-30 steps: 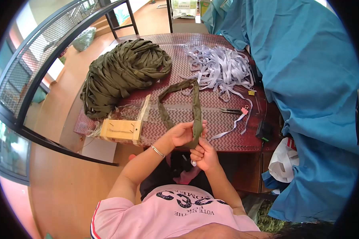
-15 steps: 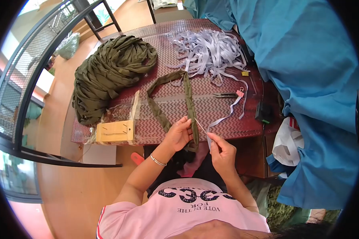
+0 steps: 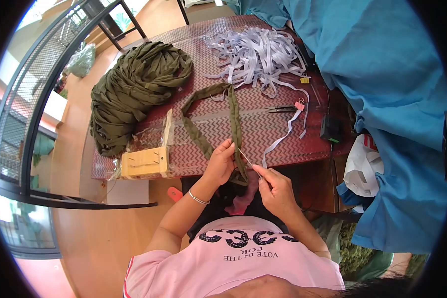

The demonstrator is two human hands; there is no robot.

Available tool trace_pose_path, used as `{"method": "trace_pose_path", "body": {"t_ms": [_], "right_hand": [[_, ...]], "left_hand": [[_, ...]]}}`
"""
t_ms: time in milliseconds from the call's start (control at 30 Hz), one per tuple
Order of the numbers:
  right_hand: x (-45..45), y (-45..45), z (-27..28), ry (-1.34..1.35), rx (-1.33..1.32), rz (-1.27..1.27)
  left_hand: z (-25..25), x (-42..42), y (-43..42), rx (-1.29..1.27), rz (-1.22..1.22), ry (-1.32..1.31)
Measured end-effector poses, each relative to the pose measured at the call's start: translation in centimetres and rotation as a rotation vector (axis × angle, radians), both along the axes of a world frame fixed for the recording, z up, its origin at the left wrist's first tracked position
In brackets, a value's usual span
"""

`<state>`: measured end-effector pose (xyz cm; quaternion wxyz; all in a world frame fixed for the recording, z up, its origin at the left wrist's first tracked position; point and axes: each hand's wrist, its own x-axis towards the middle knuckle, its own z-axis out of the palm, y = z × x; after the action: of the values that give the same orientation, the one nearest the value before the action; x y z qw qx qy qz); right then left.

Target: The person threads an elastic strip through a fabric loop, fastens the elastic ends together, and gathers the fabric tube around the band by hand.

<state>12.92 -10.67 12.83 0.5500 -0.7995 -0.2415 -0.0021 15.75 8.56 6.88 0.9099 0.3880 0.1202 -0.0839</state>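
My left hand (image 3: 220, 163) pinches the edge of a loop of olive fabric band (image 3: 235, 116) that lies over the table's front edge. My right hand (image 3: 276, 189) grips a thin, needle-like metal rod (image 3: 245, 158), its tip at the fabric beside my left fingers. Whether the tip is inside the fabric, I cannot tell. A white flat elastic band (image 3: 284, 135) runs from my right fingers up the table. It passes a pink binder clip (image 3: 299, 106) next to dark thread snips (image 3: 280, 109).
A big olive fabric bundle (image 3: 139, 94) fills the table's left; a white elastic pile (image 3: 263, 54) lies at the back. A wooden block with nails (image 3: 144, 163) sits front left. A small black box (image 3: 329, 130) and blue cloth (image 3: 377, 99) are at right, beside a black metal frame (image 3: 84, 202) at left.
My right hand has shifted slightly with the rod and turned more over it. My left hand keeps its pinch on the olive band. The whole view has moved a little.
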Motion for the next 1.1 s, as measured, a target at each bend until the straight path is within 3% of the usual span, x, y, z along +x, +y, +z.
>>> {"method": "trace_pose_path", "body": {"t_ms": [300, 500, 800, 1100], "right_hand": [[-0.3, 0.0, 0.3, 0.044, 0.012, 0.001], [0.6, 0.5, -0.9, -0.088, 0.037, -0.18], [-0.6, -0.5, 0.2, 0.012, 0.019, 0.034], [-0.2, -0.4, -0.4, -0.007, 0.05, -0.051]], "left_hand": [[-0.5, -0.4, 0.0, 0.026, 0.012, -0.032], [-0.3, -1.2, -1.1, 0.011, -0.109, -0.101], [-0.3, -1.0, -0.7, -0.075, -0.074, -0.062], [-0.6, -1.4, -0.8, -0.099, -0.071, -0.08]]}}
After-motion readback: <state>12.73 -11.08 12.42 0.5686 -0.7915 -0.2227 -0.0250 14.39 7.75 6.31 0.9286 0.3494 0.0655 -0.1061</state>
